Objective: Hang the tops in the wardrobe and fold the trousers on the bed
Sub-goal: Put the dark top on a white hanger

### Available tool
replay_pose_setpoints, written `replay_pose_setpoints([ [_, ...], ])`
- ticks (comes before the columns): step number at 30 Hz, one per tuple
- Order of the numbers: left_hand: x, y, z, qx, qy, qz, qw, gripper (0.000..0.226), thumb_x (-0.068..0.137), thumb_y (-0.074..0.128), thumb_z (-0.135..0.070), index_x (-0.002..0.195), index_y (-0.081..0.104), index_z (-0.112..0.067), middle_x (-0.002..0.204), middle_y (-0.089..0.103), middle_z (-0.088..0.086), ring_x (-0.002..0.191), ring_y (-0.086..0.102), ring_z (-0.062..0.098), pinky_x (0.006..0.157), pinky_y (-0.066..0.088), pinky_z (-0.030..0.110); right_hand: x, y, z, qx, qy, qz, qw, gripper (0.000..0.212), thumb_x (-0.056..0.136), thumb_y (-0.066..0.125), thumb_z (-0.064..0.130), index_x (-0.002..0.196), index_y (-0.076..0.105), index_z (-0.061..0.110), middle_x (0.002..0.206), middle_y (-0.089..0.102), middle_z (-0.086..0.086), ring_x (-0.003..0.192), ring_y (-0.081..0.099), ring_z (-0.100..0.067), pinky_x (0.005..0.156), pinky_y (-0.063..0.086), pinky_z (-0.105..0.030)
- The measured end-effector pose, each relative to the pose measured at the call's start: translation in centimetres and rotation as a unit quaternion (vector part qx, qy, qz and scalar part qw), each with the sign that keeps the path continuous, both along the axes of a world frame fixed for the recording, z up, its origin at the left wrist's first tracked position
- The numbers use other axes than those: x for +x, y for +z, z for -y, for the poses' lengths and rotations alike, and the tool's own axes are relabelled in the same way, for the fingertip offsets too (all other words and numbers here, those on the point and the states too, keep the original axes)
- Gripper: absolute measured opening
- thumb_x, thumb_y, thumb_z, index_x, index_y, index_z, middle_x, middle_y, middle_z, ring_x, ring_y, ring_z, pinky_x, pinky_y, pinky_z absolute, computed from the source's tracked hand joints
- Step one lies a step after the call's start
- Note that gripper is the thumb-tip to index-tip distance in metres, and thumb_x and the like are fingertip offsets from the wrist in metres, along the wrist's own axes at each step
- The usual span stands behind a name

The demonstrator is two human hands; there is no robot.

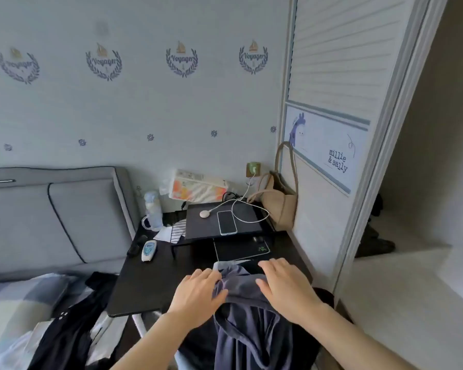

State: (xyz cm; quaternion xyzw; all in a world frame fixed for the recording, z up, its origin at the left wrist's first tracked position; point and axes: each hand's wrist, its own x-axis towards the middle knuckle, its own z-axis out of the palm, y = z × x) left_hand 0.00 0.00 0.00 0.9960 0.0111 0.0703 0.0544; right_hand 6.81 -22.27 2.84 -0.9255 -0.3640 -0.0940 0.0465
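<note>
A dark blue-grey garment (pixel 247 329) hangs down in front of me, its upper edge bunched between my hands over the near end of a black side table (pixel 147 287). My left hand (pixel 198 292) pinches the cloth at its left side. My right hand (pixel 284 284) rests on top of the cloth's right side, fingers spread over it. A pale strip, perhaps a hanger, pokes out above the garment; I cannot tell which. Black clothes (pixel 70 335) lie on the bed (pixel 14 311) at lower left. The wardrobe's sliding door (pixel 340 76) stands at the right, with its open dark interior (pixel 422 182) beyond.
On the black table sit a laptop stand with a phone (pixel 226 222) and white charging cable, a mouse pad, a thermometer (pixel 149 250), a bottle (pixel 153 210) and a tissue pack. A beige bag (pixel 281 201) leans against the wardrobe. A grey padded headboard (pixel 59 214) backs the bed.
</note>
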Motion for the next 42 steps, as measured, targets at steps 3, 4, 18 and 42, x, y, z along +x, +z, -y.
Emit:
replay_pose_setpoints([
  [3, 0.6, -2.5, -0.1, -0.007, -0.034, -0.065, 0.997, 0.061, 0.088, 0.041, -0.066, 0.138, 0.040, -0.032, 0.131, 0.048, -0.015, 0.122, 0.045, 0.014, 0.098, 0.037, 0.029, -0.5, -3.2, -0.6, -0.022, -0.013, -0.054, 0.998, 0.048, 0.097, 0.031, 0.054, 0.127, 0.045, 0.020, 0.121, 0.050, 0.003, 0.113, 0.048, -0.020, 0.086, 0.043, -0.032],
  [4, 0.7, -3.3, -0.1, -0.010, -0.045, -0.078, 0.996, 0.063, 0.087, 0.043, -0.065, 0.141, 0.037, -0.032, 0.134, 0.045, -0.015, 0.124, 0.044, 0.015, 0.100, 0.037, 0.030, -0.9, -4.2, -0.7, -0.036, -0.020, -0.076, 0.996, 0.051, 0.096, 0.032, 0.057, 0.128, 0.045, 0.020, 0.123, 0.049, 0.003, 0.113, 0.047, -0.020, 0.086, 0.043, -0.032],
  [18, 6.5, -1.9, -1.5, -0.414, 0.072, -0.109, 0.901, 0.026, 0.091, 0.056, -0.006, 0.103, 0.069, -0.026, 0.095, 0.070, -0.004, 0.090, 0.063, 0.016, 0.083, 0.053, 0.032, 1.4, -5.1, -2.4, 0.214, -0.191, -0.229, 0.930, 0.014, 0.101, 0.038, 0.026, 0.102, 0.051, 0.021, 0.087, 0.058, 0.007, 0.073, 0.055, -0.009, 0.060, 0.041, -0.020],
  [42, 12.4, 14.6, 1.5, -0.703, -0.022, -0.195, 0.683, 0.044, 0.087, 0.051, 0.008, 0.120, 0.066, -0.016, 0.109, 0.071, 0.018, 0.098, 0.067, 0.036, 0.081, 0.055, 0.038, -0.7, 7.6, 2.7, 0.331, -0.095, -0.521, 0.781, 0.019, 0.087, 0.057, 0.017, 0.095, 0.071, 0.027, 0.102, 0.073, 0.002, 0.099, 0.068, -0.010, 0.084, 0.056, -0.026],
])
